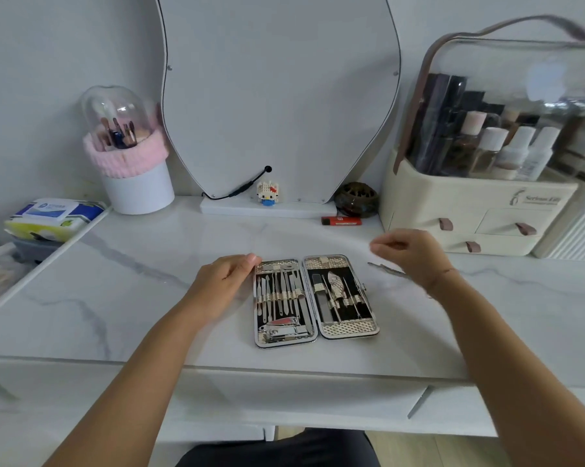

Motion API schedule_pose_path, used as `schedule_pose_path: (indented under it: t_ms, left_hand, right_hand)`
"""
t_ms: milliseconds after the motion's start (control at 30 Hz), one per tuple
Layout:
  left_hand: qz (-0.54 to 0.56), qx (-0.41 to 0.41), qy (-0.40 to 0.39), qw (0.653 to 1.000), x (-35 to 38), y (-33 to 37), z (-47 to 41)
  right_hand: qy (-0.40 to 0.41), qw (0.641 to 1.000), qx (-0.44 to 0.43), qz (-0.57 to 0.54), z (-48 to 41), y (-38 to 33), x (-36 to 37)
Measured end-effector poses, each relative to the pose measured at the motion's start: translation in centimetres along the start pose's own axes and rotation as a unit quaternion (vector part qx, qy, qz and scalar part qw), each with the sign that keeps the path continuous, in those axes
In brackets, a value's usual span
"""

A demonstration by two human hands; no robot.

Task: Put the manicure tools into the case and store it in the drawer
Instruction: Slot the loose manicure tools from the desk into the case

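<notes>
The manicure case (314, 299) lies open on the worktop (132, 298) with your left grip (222, 281) resting loose on its edge and your right grip (414, 256) empty above one loose tool (385, 268), so thin that it could slip from your fingers or bump the packed ones out.

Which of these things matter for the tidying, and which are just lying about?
Job: open metal manicure case with black lining; loose silver tool beside it.
Lying about: red lighter; toy-brick cat figure; pink-trimmed brush holder; pack of wipes.
</notes>
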State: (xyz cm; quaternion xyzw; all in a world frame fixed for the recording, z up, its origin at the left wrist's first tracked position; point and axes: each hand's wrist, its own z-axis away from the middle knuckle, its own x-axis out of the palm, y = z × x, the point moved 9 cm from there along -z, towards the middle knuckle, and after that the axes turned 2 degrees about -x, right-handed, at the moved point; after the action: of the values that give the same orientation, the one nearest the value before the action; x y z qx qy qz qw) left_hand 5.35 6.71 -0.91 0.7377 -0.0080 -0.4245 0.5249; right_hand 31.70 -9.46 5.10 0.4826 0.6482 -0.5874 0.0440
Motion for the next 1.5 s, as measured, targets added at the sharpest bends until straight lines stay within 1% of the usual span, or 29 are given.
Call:
schedule_pose_path:
  t_ms: [67,133,300,567,700,833,933,1033,1067,1167,1233,1333,1400,1500]
  left_hand:
    - [-0.001,0.006,0.0,1.0,0.0,-0.1,-0.1]
    - [0.003,0.004,0.0,1.0,0.1,-0.3,-0.3]
    - [0.005,-0.002,-0.003,1.0,0.1,-0.4,-0.1]
    - [0.005,-0.011,-0.005,1.0,0.0,-0.1,0.2]
    - [0.003,-0.013,-0.006,1.0,0.0,0.2,0.5]
    - [0.012,-0.011,-0.013,1.0,0.0,0.8,0.8]
    - [0.012,-0.01,-0.014,1.0,0.0,0.9,0.8]
    - [0.007,-0.005,-0.009,1.0,-0.2,1.0,0.9]
    - [0.01,0.005,-0.001,1.0,-0.3,1.5,0.9]
    - [0.055,0.04,0.016,0.998,-0.4,4.6,1.3]
    - [0.08,0.051,-0.019,0.995,1.0,7.0,1.2]
    - [0.111,0.041,-0.061,0.991,3.6,9.2,0.7]
    - [0.137,0.031,-0.067,0.988,4.7,9.8,0.2]
    - [0.186,0.012,-0.071,0.98,5.7,10.2,-0.1]
  right_hand:
    - [0.003,0.999,0.037,0.025,0.5,2.3,-1.9]
    - [-0.014,0.997,0.064,0.046,1.0,3.8,-2.4]
    - [-0.057,0.989,0.046,0.129,1.2,3.8,-1.1]
    - [-0.049,0.982,0.049,0.174,0.7,3.7,0.0]
    - [0.012,0.99,0.044,0.135,0.6,3.2,-1.5]
    - [0.057,0.993,0.009,0.1,0.5,0.4,-2.6]
    - [0.034,0.999,0.0,0.015,0.6,-2.6,-1.5]
    - [-0.022,0.993,0.029,-0.115,0.5,-4.6,1.4]
    - [-0.032,0.989,0.04,-0.139,0.4,-4.8,2.3]
    - [-0.042,0.988,0.05,-0.137,0.0,-5.6,4.1]
    - [-0.037,0.989,0.051,-0.133,-0.3,-5.9,4.8]
    - [-0.016,0.987,0.055,-0.148,-0.6,-6.3,5.2]
    - [-0.005,0.986,0.052,-0.159,-0.8,-6.4,5.2]
    - [-0.001,0.988,0.049,-0.145,-1.0,-6.5,5.2]
